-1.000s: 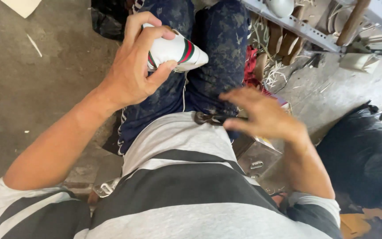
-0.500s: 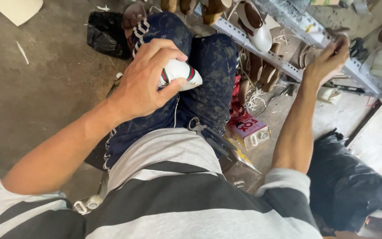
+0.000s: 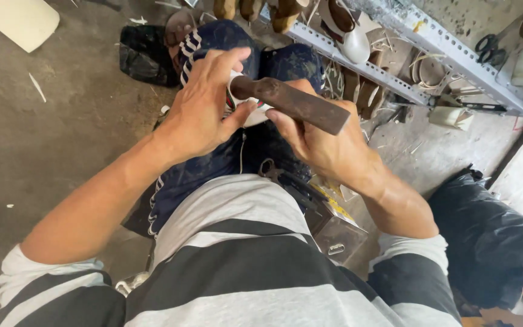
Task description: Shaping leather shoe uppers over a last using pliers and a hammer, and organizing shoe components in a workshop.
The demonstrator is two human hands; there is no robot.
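Shoe (image 3: 250,109) | left hand (image 3: 204,112) clamped around it | right hand (image 3: 322,142) gripping rusty hammer (image 3: 292,103)

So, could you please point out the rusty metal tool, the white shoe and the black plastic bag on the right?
rusty metal tool (image 3: 298,103), head view, middle of its flat bar.
white shoe (image 3: 250,115), head view, white side showing between the hands.
black plastic bag (image 3: 494,242), head view, its crumpled middle.
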